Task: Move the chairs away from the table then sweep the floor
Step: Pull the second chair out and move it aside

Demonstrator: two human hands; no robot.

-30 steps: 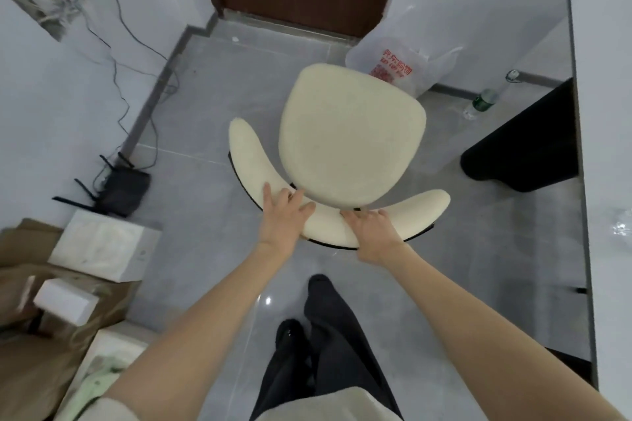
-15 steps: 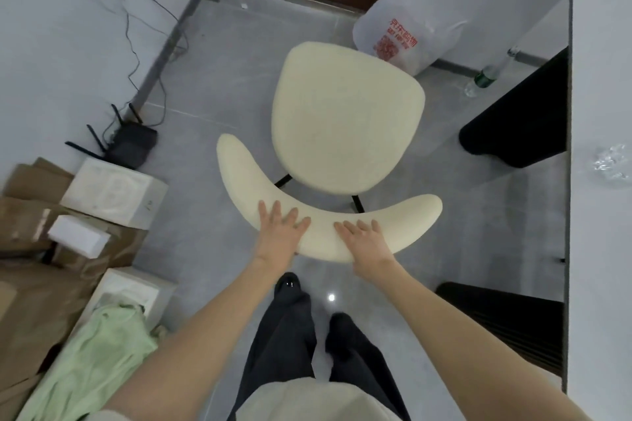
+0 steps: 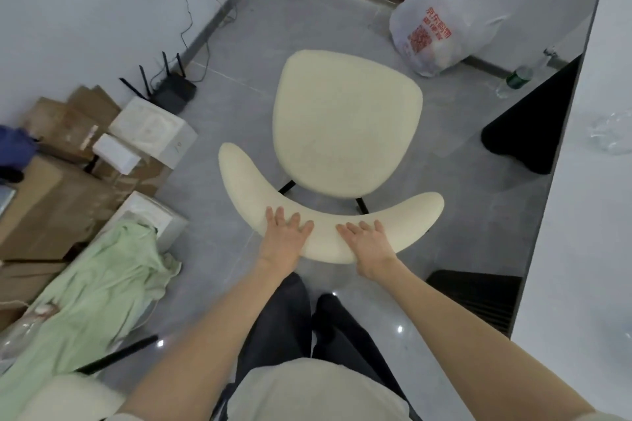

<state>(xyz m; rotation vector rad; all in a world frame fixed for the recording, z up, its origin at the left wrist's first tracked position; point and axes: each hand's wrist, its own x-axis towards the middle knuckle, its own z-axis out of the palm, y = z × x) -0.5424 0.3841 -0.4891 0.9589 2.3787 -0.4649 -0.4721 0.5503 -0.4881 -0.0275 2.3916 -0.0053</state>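
A cream upholstered chair with a curved backrest and black legs stands on the grey tiled floor in front of me. My left hand lies on the left half of the backrest, fingers over its top. My right hand grips the right half the same way. The white table runs along the right edge of the view, apart from the chair. A black rod lies low at the left, its ends hidden.
Cardboard boxes, white foam blocks and a green cloth crowd the left wall, with a black router behind. A white plastic bag and a green-capped bottle sit near the brown door. A dark ribbed object sits under the table.
The chair has been drawn back from the door toward me, both hands staying on its backrest. More of the boxes and green cloth at the left has come into view.
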